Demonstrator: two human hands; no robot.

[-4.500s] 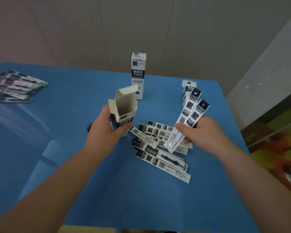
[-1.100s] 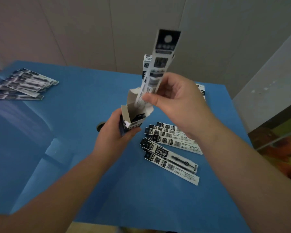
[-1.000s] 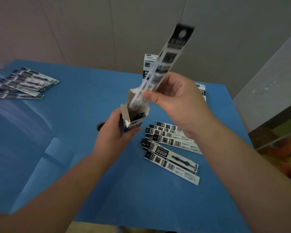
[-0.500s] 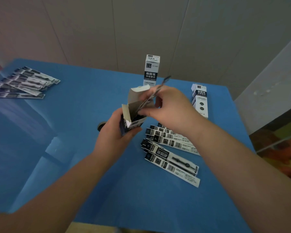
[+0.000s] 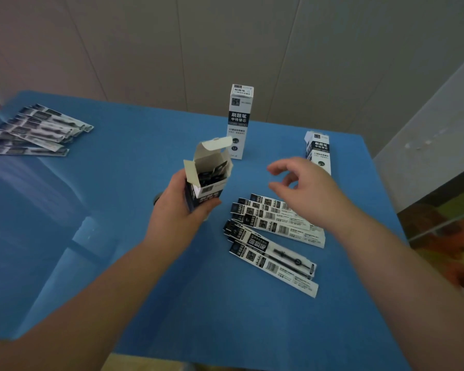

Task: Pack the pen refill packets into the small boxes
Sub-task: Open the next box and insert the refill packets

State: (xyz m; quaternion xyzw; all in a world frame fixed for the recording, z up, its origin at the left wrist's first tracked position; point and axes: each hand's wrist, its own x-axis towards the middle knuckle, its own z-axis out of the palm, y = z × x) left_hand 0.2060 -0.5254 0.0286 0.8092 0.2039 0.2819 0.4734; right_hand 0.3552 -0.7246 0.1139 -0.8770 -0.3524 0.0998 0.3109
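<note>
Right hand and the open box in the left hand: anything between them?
Nothing: in the head view only bare blue table shows between the empty right hand and the open box gripped by the left hand.

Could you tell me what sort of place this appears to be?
Probably a simple indoor packing workstation: a blue table against a plain panelled wall, with loose refill packets and upright small boxes.
</note>
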